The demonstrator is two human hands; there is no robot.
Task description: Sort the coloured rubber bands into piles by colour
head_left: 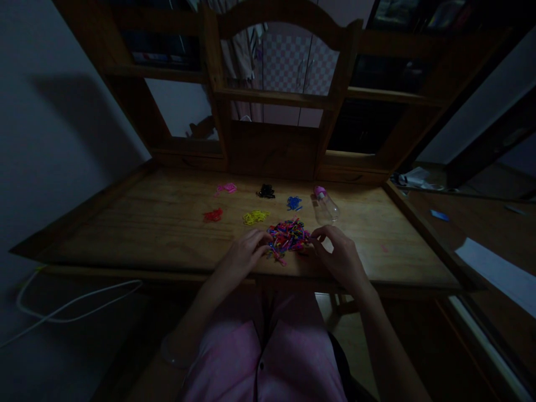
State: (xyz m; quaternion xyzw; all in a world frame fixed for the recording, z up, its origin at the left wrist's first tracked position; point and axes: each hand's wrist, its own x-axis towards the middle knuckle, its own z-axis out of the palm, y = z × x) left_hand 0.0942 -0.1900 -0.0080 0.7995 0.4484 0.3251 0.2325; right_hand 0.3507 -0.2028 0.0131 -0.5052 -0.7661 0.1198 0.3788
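A mixed pile of small, thin, many-coloured pieces [290,234], which look like rubber bands, lies near the front edge of the desk. At its left side is my left hand [247,248], its fingers bent together against the pieces. My right hand [337,251] pinches thumb and forefinger together at the pile's right side; whatever is between them is too small to name. Beyond the pile lie single-colour heaps: yellow [255,217], red [213,215], pink [226,188], black [266,191] and blue [294,203].
A clear bottle with a pink cap [326,204] lies on the wooden desk [167,223], right of the blue heap. A wooden shelf frame [276,99] rises at the back. White paper [498,271] rests on a surface to the right. A white cable [84,298] hangs at left.
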